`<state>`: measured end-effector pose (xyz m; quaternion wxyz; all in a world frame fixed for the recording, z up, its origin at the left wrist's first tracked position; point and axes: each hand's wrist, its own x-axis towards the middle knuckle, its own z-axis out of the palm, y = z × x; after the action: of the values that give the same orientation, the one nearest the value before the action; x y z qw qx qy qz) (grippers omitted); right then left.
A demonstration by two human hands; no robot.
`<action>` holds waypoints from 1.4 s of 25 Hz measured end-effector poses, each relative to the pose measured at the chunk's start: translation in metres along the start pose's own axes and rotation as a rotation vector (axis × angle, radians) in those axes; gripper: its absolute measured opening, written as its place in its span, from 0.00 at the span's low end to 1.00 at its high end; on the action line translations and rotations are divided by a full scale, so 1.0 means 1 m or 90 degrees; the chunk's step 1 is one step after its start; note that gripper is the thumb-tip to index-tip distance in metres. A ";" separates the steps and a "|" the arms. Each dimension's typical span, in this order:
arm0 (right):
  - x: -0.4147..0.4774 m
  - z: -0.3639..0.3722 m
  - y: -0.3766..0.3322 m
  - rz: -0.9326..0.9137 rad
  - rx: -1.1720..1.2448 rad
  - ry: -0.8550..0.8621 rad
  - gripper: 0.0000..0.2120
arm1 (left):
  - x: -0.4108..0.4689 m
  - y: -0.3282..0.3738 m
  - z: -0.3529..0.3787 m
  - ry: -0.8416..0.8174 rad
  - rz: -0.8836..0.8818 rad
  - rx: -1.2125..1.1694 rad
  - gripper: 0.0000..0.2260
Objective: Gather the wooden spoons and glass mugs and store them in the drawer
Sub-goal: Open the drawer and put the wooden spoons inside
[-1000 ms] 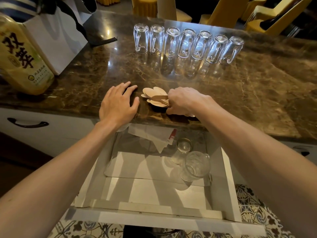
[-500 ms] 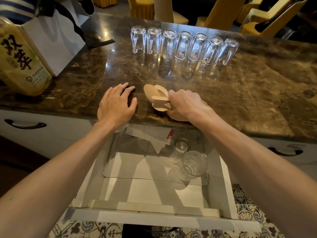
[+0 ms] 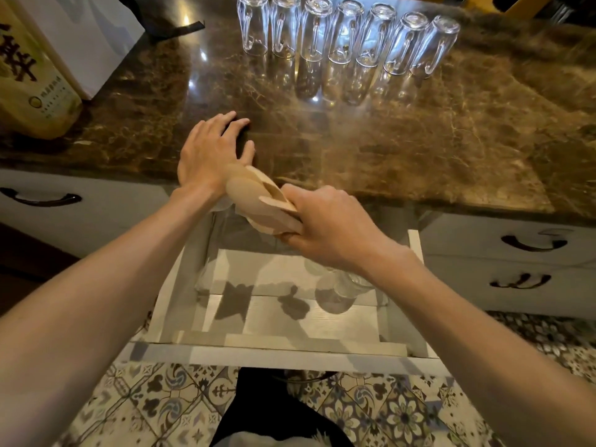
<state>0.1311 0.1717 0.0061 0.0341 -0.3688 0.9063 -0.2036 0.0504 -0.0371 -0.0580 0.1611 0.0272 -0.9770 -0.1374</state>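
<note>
Here the right hand clutches a bundle of wooden spoons at the centre of the frame, above the open drawer. The left hand lies flat, fingers straight, on the worktop. Seven glass mugs stand upside down in a row at the top; a glass lies in the drawer.

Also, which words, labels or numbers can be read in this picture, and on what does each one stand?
Yellow package: one large black Chinese character, cut by the picture's edge, cannot be read surely.
Same package: small print beside a round logo, too small to read.
No other text shows.
</note>
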 end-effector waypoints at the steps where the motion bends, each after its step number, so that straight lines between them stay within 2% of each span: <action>1: -0.008 0.009 -0.006 0.004 0.029 -0.026 0.13 | -0.001 0.000 0.001 0.007 -0.003 0.002 0.21; 3: -0.023 0.029 -0.011 0.024 0.056 -0.088 0.11 | -0.005 0.001 0.001 0.011 0.001 0.015 0.21; 9: -0.056 0.085 0.013 0.056 -0.005 -0.204 0.12 | -0.009 0.002 0.000 0.009 0.012 0.016 0.22; 13: -0.075 0.109 0.031 0.111 0.081 -0.265 0.16 | -0.010 0.001 0.000 0.010 0.013 0.018 0.22; 18: -0.081 0.120 0.053 0.166 0.152 -0.409 0.19 | -0.012 -0.003 0.000 0.007 0.008 0.021 0.23; 24: -0.101 0.127 0.081 0.196 0.052 -0.558 0.17 | -0.011 0.003 0.002 0.002 0.015 0.012 0.23; 28: -0.111 0.123 0.094 0.206 -0.011 -0.618 0.13 | -0.012 0.002 0.002 0.002 0.015 0.011 0.23; 32: -0.113 0.122 0.095 0.191 -0.066 -0.645 0.10 | -0.013 0.001 0.002 0.005 0.016 0.008 0.23; 35: -0.114 0.119 0.094 0.186 -0.089 -0.633 0.11 | -0.015 0.000 0.003 0.007 0.014 0.009 0.23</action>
<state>0.1776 0.2690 -0.1497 0.4637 -0.2919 0.8341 0.0639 0.0634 -0.0345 -0.0656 0.1676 0.0180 -0.9773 -0.1282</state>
